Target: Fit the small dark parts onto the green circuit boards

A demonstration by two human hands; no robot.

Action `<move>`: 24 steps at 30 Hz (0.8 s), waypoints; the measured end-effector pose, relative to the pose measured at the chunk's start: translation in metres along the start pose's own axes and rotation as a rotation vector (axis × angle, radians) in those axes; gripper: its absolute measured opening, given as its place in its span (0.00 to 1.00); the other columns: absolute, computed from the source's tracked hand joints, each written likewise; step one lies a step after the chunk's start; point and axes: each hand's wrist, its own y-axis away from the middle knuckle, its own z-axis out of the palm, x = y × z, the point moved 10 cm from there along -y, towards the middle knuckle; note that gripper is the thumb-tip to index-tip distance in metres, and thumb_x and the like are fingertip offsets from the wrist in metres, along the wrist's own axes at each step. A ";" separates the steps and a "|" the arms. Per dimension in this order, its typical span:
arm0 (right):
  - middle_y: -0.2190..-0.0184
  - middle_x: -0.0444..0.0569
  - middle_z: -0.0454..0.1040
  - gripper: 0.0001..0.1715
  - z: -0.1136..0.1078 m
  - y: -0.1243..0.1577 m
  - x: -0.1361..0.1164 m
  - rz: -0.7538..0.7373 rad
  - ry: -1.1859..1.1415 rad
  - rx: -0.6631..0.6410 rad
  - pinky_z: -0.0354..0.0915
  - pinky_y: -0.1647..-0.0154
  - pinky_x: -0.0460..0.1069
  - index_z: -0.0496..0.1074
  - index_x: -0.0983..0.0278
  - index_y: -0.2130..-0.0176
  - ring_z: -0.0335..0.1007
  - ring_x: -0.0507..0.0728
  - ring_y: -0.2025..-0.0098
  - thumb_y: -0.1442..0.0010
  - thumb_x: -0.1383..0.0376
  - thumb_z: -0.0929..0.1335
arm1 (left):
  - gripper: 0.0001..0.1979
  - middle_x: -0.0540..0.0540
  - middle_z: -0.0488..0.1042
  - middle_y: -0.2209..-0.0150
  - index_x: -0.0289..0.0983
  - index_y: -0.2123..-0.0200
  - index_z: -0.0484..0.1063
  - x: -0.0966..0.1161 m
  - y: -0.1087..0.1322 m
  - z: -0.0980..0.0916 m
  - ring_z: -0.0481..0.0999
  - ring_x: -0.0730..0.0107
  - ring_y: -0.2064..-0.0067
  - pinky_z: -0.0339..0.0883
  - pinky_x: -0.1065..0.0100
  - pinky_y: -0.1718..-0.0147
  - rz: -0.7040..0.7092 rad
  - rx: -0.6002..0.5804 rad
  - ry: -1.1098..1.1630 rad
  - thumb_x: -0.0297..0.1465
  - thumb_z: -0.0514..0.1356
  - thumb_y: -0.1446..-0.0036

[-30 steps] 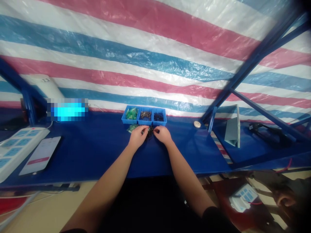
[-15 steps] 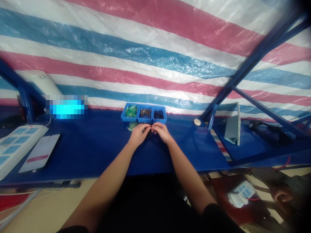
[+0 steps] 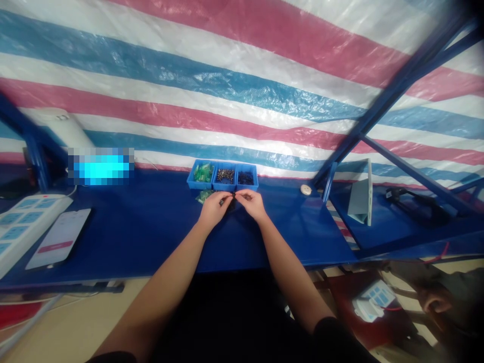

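My left hand (image 3: 214, 207) and my right hand (image 3: 251, 202) meet over the blue bench, fingertips pinched together on a tiny dark part (image 3: 233, 195) between them. Just behind stand three small blue bins: one with green pieces (image 3: 203, 174), one with metal bits (image 3: 226, 176), one with dark bits (image 3: 246, 178). A small green bag (image 3: 202, 196) lies beside my left hand.
A phone (image 3: 59, 239) and a white power strip (image 3: 20, 224) lie at the bench's left. A small white round object (image 3: 305, 189) sits right of the bins, and a grey stand (image 3: 360, 197) beyond it. Another person's hand (image 3: 434, 304) shows at the lower right.
My hands have drawn closer together, fingertips now meeting on the small part. The view has shifted slightly.
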 end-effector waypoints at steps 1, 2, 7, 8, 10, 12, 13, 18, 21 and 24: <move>0.65 0.49 0.79 0.14 0.000 0.000 0.000 -0.004 0.004 -0.003 0.71 0.60 0.52 0.77 0.63 0.65 0.75 0.57 0.64 0.48 0.56 0.72 | 0.12 0.46 0.78 0.59 0.40 0.59 0.75 0.001 0.000 0.000 0.76 0.65 0.58 0.70 0.64 0.57 0.003 -0.003 0.002 0.38 0.55 0.38; 0.65 0.49 0.79 0.14 0.000 0.000 -0.001 -0.010 0.007 -0.008 0.71 0.60 0.52 0.77 0.63 0.64 0.75 0.57 0.64 0.48 0.56 0.72 | 0.11 0.46 0.78 0.59 0.40 0.59 0.75 0.002 0.000 0.000 0.76 0.65 0.57 0.70 0.65 0.57 0.009 -0.007 0.003 0.37 0.55 0.38; 0.63 0.49 0.79 0.14 0.004 0.003 -0.008 -0.059 0.069 -0.044 0.71 0.61 0.51 0.77 0.62 0.61 0.75 0.57 0.63 0.46 0.57 0.71 | 0.11 0.47 0.78 0.60 0.40 0.59 0.74 0.003 -0.001 0.000 0.76 0.65 0.58 0.70 0.66 0.59 -0.005 -0.032 -0.009 0.36 0.53 0.37; 0.63 0.49 0.79 0.14 0.004 0.003 -0.009 -0.066 0.087 -0.045 0.71 0.61 0.51 0.77 0.62 0.61 0.75 0.57 0.64 0.46 0.58 0.71 | 0.11 0.47 0.78 0.60 0.41 0.59 0.74 0.002 -0.001 0.000 0.76 0.66 0.58 0.70 0.66 0.59 -0.013 -0.038 -0.012 0.37 0.53 0.37; 0.63 0.49 0.79 0.14 0.004 0.004 -0.011 -0.072 0.121 -0.041 0.71 0.62 0.50 0.77 0.62 0.61 0.75 0.56 0.64 0.46 0.58 0.71 | 0.12 0.47 0.78 0.61 0.41 0.60 0.74 0.001 0.000 0.001 0.76 0.66 0.59 0.69 0.67 0.61 -0.025 -0.046 -0.017 0.37 0.53 0.37; 0.63 0.49 0.79 0.13 0.003 0.004 -0.011 -0.068 0.146 -0.031 0.71 0.62 0.50 0.78 0.62 0.61 0.75 0.56 0.64 0.46 0.58 0.70 | 0.12 0.47 0.78 0.60 0.41 0.59 0.74 0.000 0.000 0.001 0.76 0.66 0.60 0.69 0.67 0.61 -0.034 -0.041 -0.016 0.38 0.53 0.37; 0.63 0.49 0.79 0.13 0.003 0.004 -0.011 -0.065 0.152 -0.025 0.70 0.62 0.50 0.78 0.62 0.61 0.75 0.56 0.64 0.46 0.58 0.70 | 0.12 0.47 0.78 0.60 0.41 0.58 0.74 -0.001 0.000 0.001 0.76 0.66 0.60 0.69 0.67 0.61 -0.041 -0.033 -0.013 0.38 0.53 0.37; 0.64 0.49 0.79 0.14 0.001 0.004 -0.010 -0.049 0.162 -0.018 0.70 0.64 0.49 0.78 0.62 0.61 0.74 0.56 0.66 0.45 0.58 0.70 | 0.12 0.47 0.78 0.59 0.41 0.57 0.73 -0.003 0.000 0.000 0.76 0.67 0.60 0.70 0.68 0.61 -0.050 -0.016 0.017 0.38 0.54 0.38; 0.64 0.49 0.79 0.15 0.002 0.004 -0.011 -0.051 0.164 -0.021 0.70 0.65 0.49 0.78 0.62 0.60 0.74 0.55 0.66 0.46 0.57 0.70 | 0.12 0.47 0.77 0.60 0.40 0.59 0.73 -0.003 0.000 0.001 0.76 0.67 0.61 0.69 0.68 0.63 -0.051 -0.026 0.011 0.38 0.53 0.37; 0.65 0.49 0.79 0.16 0.003 0.005 -0.012 -0.057 0.151 -0.019 0.69 0.66 0.49 0.77 0.62 0.58 0.74 0.55 0.66 0.46 0.57 0.70 | 0.11 0.48 0.77 0.63 0.40 0.59 0.72 -0.003 0.000 0.001 0.76 0.68 0.63 0.68 0.68 0.64 -0.059 -0.045 0.008 0.37 0.52 0.37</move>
